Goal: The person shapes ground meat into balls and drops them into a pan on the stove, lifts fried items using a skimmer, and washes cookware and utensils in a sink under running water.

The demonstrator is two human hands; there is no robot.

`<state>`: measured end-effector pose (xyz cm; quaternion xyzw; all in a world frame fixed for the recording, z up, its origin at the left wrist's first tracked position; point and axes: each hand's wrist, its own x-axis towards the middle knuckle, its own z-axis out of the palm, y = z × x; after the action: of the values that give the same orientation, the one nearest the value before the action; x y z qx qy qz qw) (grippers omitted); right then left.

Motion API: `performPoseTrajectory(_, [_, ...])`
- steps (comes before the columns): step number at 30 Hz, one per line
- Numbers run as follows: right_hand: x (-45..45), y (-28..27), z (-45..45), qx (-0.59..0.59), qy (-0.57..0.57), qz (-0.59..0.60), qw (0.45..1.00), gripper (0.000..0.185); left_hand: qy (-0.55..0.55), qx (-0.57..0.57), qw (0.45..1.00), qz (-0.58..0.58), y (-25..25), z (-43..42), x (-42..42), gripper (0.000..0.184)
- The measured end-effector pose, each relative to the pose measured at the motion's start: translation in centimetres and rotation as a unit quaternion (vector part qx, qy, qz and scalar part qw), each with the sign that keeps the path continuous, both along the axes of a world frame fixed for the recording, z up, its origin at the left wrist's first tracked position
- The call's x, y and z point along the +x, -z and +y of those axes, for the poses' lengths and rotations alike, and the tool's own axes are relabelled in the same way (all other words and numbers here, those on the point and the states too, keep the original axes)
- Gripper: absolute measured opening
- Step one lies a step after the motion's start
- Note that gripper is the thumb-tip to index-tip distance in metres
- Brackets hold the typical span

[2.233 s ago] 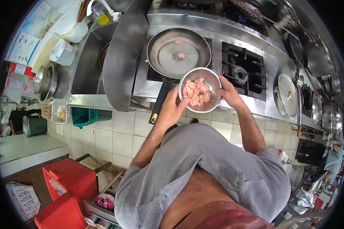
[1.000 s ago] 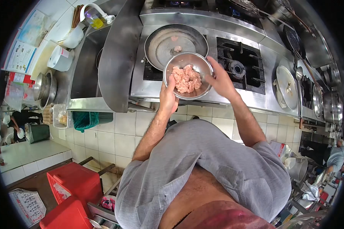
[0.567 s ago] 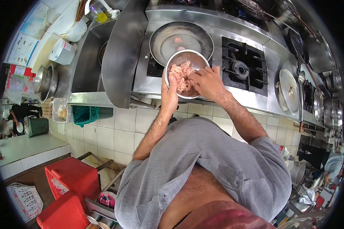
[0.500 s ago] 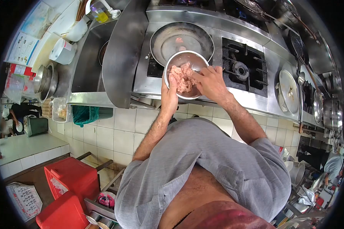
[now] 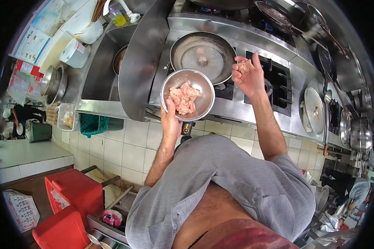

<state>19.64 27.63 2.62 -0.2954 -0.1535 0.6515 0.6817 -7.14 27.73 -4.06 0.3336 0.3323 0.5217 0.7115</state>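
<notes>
My left hand [image 5: 170, 120] grips a steel bowl [image 5: 203, 97] by its near left rim, the thumb over the edge. A heap of raw minced meat [image 5: 183, 97] fills the bowl's left part. In my raised right hand [image 5: 252, 78] lies a small lump of minced meat [image 5: 244, 66], held in the curled fingers with the palm turned up. Beyond the bowl a wide frying pan [image 5: 186, 52] sits on the stove, with two small pieces of meat [image 5: 202, 59] on its base. The bowl's rim overlaps the pan's near edge in view.
A gas burner [image 5: 280, 83] lies under and right of my right hand. A tall steel partition [image 5: 139, 62] separates the stove from the sink [image 5: 99, 79]. A metal plate [image 5: 314, 108] lies farther right. Other people are at both far sides.
My right hand has left the bowl and moved right, carrying a lump of minced meat. The bowl in my left hand has shifted left and nearer, uncovering more of the pan.
</notes>
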Motion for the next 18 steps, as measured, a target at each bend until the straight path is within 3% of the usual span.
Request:
performPoseTrajectory(1, [-0.3,0.1,0.9,-0.030,0.034,-0.039,0.998,0.053,-0.008,0.003,1.000,0.000,-0.1,-0.1,-0.5,0.049])
performPoseTrajectory(5, [0.1,1.0,3.9,-0.065,0.068,-0.177,0.980,0.046,-0.054,0.001,0.999,-0.006,-0.3,-0.5,-1.9,0.048])
performPoseTrajectory(8, [-0.4,0.3,5.0,-0.083,0.042,-0.192,0.977,0.048,-0.074,-0.012,0.997,-0.017,-0.5,-0.8,-2.6,0.049])
performPoseTrajectory(10, [0.4,1.4,5.8,-0.043,-0.028,-0.125,0.991,0.049,-0.083,-0.014,0.996,-0.019,-0.7,-0.9,-2.8,0.049])
performPoseTrajectory(12, [0.5,2.7,6.9,-0.017,-0.043,-0.054,0.997,0.043,-0.080,-0.014,0.997,-0.020,-0.9,-1.0,-2.9,0.048])
performPoseTrajectory(16, [-0.1,3.4,7.9,-0.006,-0.079,-0.065,0.995,0.033,-0.081,-0.015,0.996,-0.022,-0.5,-1.1,-3.1,0.048])
performPoseTrajectory(18, [-1.2,3.1,8.0,-0.039,0.041,-0.097,0.994,0.026,-0.078,-0.016,0.997,-0.019,-0.2,-1.1,-3.2,0.047])
